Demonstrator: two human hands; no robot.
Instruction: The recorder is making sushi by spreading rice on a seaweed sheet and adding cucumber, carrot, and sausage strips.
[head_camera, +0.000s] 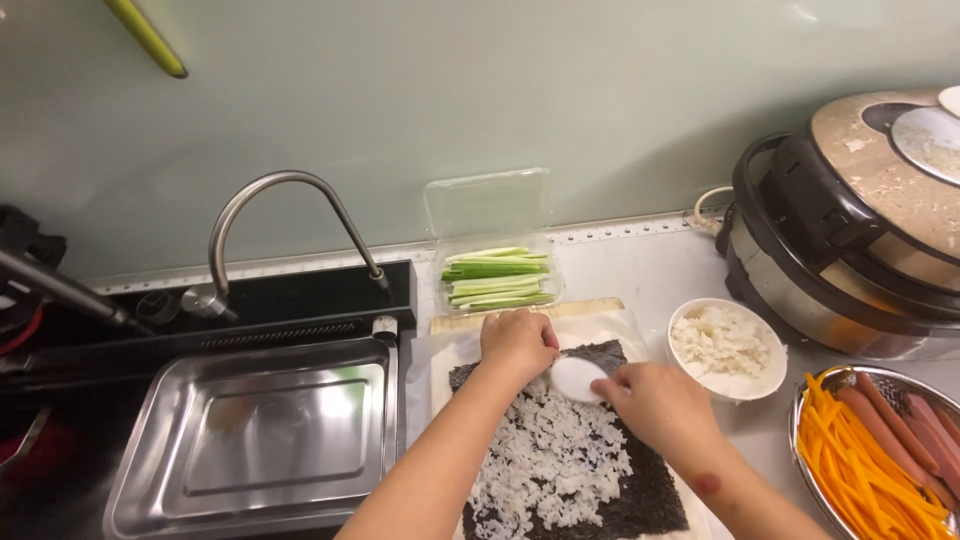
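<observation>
White rice paddle gripped in right hand, beside left hand fisted on seaweed sheet.

You get bright, even light from above; glare sits on the steel sink tray and rice cooker lid. Shadows stay soft. Edges bow slightly, and the far left falls dim.

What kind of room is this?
It looks like a home kitchen. There is a sink with a curved tap, a rice cooker on the counter, and food set out: a bowl of rice and a seaweed sheet with rice spread on it.
</observation>
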